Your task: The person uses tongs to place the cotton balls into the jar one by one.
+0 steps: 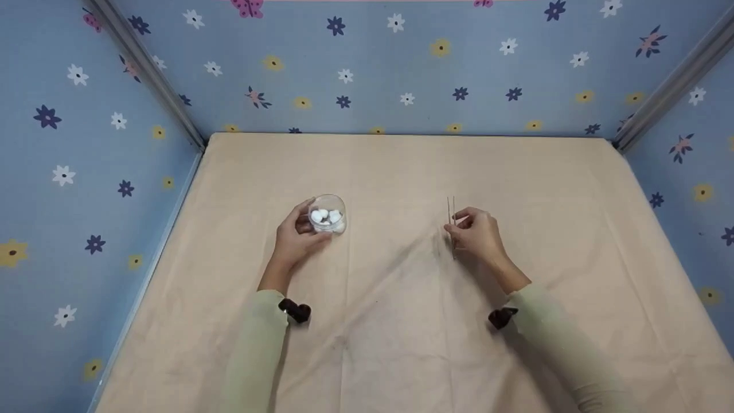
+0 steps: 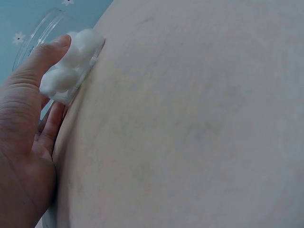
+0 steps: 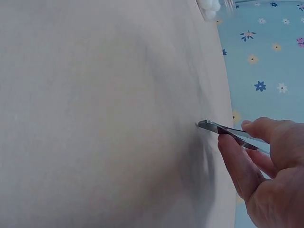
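In the head view my left hand (image 1: pixel 296 240) grips a small clear jar (image 1: pixel 329 202) at its left side. White cotton balls (image 1: pixel 335 216) lie inside it. The left wrist view shows my thumb (image 2: pixel 47 54) across the jar wall, over the cotton balls (image 2: pixel 69 59). To the right, my right hand (image 1: pixel 480 234) pinches metal tweezers (image 1: pixel 448 211) between thumb and fingers. Their two thin prongs point away from me and stand apart. In the right wrist view the rounded joined end of the tweezers (image 3: pixel 208 125) faces the cloth, beside the hand (image 3: pixel 278 166).
A beige cloth (image 1: pixel 395 166) with creases covers the table. Blue flowered panels (image 1: pixel 378 69) rise at the back and both sides, with grey posts (image 1: pixel 152 74) at the corners. A dark wrist camera (image 1: pixel 295 311) is strapped at each cuff.
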`<state>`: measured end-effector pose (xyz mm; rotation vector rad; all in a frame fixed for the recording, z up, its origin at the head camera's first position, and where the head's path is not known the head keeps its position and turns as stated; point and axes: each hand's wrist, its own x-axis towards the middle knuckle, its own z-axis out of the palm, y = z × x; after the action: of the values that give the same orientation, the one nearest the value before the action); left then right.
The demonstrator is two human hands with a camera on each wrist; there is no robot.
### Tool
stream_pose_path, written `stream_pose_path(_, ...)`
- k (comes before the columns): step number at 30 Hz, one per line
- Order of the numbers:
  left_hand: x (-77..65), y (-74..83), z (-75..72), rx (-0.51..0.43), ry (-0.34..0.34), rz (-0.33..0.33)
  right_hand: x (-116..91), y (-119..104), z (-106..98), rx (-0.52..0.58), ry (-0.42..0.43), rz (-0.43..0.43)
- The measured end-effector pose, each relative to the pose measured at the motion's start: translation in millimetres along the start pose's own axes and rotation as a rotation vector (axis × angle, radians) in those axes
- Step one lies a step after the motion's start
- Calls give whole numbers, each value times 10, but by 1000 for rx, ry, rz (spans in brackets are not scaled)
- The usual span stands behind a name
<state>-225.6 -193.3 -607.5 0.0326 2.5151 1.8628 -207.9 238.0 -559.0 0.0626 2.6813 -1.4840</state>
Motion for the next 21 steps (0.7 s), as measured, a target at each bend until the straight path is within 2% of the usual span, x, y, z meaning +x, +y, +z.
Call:
stream_pose_path(10, 11, 2, 11, 4, 5, -9, 53, 68, 47, -34, -26, 43)
stream_pose_path(21, 3, -7, 3, 20, 7, -11, 59, 70, 62, -95, -21, 52)
